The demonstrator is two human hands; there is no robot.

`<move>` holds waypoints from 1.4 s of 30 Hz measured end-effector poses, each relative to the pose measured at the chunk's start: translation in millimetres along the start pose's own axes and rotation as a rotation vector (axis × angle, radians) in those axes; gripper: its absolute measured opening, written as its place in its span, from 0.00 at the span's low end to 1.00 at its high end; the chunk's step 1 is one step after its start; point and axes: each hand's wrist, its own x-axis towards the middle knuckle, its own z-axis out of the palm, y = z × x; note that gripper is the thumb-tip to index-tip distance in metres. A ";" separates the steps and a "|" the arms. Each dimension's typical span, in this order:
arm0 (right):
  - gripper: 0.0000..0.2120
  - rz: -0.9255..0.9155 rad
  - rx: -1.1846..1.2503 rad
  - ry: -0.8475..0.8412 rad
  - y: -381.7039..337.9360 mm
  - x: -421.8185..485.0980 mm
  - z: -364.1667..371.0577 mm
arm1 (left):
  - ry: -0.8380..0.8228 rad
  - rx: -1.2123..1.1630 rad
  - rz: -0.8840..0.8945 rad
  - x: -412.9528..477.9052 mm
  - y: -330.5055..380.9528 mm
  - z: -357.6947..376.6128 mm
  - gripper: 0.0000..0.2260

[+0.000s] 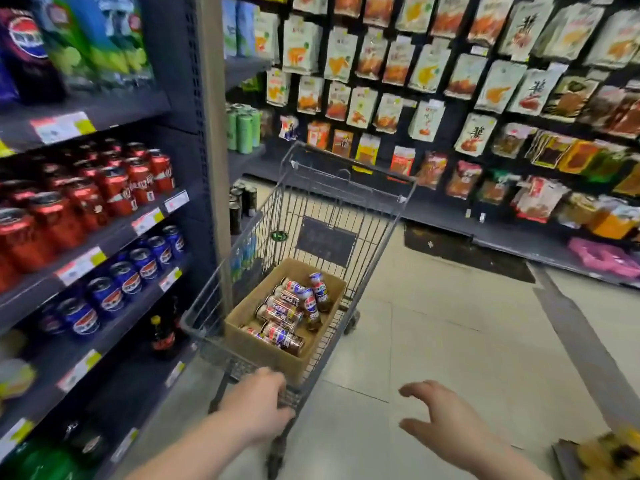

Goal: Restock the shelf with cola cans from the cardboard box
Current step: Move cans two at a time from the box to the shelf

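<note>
Pale-tiled store aisle (433,341): left hand (258,403) grips the cart (346,209) holding a cardboard box (256,344) of cola cans (291,306), right hand (446,420) spread open, empty.

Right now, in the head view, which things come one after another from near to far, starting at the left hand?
left hand → cardboard box → cola cans → dark sign on the cart's front → hanging snack bags

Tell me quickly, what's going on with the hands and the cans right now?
Left hand on the cart rim; right hand open, empty. Cola cans lying in cardboard box inside cart. Nothing blocking the box.
</note>
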 end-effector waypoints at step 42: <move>0.36 0.251 0.120 -0.333 -2.7 678.2 123.3 | 0.053 -1.034 -0.918 563.4 -10.4 127.8 0.45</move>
